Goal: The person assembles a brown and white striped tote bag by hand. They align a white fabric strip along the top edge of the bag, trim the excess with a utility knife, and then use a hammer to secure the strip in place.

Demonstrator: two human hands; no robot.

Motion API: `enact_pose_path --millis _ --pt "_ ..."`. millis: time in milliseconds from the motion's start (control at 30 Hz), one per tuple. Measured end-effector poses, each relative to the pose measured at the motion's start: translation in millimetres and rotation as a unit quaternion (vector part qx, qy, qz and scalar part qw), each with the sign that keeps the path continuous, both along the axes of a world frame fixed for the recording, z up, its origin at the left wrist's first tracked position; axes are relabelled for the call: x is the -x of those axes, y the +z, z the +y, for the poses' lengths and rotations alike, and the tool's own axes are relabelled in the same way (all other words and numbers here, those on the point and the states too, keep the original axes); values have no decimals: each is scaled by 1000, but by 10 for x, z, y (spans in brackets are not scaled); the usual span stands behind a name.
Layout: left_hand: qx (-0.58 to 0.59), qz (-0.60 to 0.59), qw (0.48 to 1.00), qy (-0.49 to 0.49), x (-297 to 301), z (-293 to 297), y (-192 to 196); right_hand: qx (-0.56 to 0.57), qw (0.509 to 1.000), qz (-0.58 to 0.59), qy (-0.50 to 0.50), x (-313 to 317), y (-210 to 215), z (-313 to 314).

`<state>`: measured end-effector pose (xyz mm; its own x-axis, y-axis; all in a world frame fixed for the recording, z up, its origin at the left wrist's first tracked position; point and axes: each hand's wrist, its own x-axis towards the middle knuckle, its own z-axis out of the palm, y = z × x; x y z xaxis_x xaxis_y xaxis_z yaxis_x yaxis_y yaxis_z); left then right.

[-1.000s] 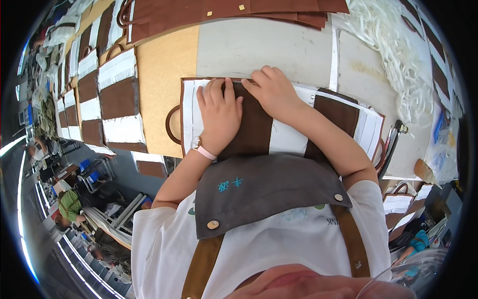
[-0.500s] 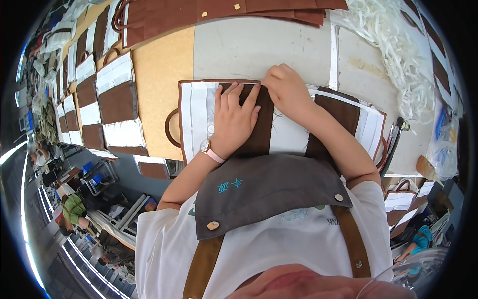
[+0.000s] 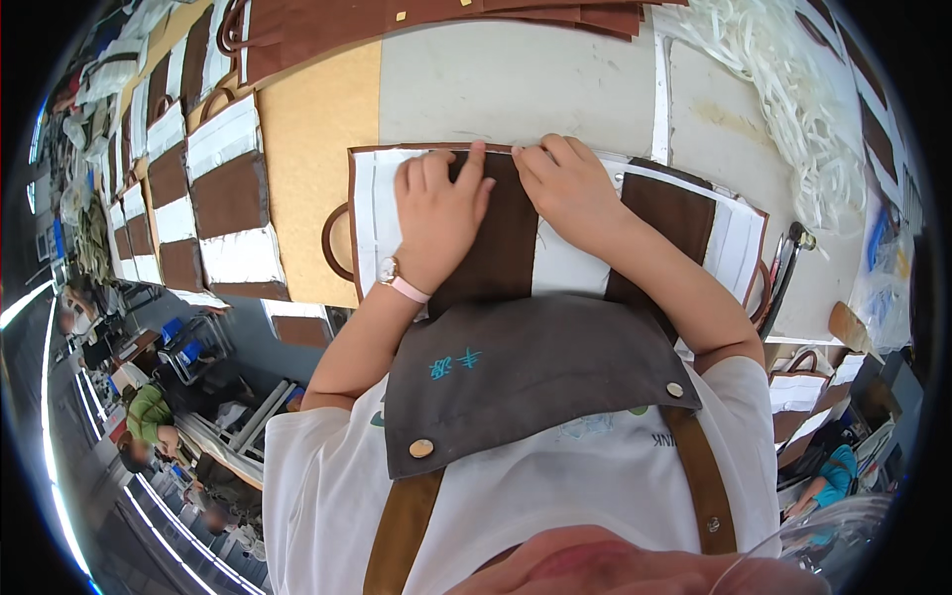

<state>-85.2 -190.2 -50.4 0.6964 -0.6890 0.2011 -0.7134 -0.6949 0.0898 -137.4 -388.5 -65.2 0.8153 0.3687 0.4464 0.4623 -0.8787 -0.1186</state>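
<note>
Brown-and-white bag panel (image 3: 516, 248) lies flat on the worktable (image 3: 516, 89), straight in front of the person and just above the bib of the grey apron (image 3: 526, 377). It has a brown centre stripe, white bands either side and a brown edge trim, and a brown loop handle (image 3: 332, 243) sticks out at its left side.

Both hands rest on the panel's far edge. The left hand (image 3: 436, 213) lies palm down on the left part of the brown stripe, fingers stretched out and slightly spread, the forefinger tip reaching the top trim; it clamps nothing, it only presses. The right hand (image 3: 570, 188) sits just beside it to the right, fingers curled with the tips bunched at the same top edge. Whether they pinch the trim or merely push on it I cannot tell.

Judging by this, the step in hand looks like flattening or aligning the top edge of the panel, with the fingertips meeting near the middle. A next move would seem to call for even pressure running outward along that edge while the palm keeps the layers from sliding.

Left of the panel, a tan board (image 3: 317, 149) covers the table, and beyond it a row of matching brown-and-white panels (image 3: 223, 198) is laid out. Past the panel's far edge is a stack of brown pieces (image 3: 436, 20). To its upper right lies a heap of white cord (image 3: 783, 89).
</note>
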Motion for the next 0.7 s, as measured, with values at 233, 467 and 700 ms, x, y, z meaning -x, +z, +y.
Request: enact_pose_path --millis 233,467,700 --pt "-20 -59 998 11 -47 220 29 -23 999 3 -47 15 -39 93" --pt "39 -67 997 27 -74 289 -84 -117 990 29 -67 -53 -208 127" --pt "39 -73 996 39 10 592 -90 -146 988 39 -42 30 -160 404"
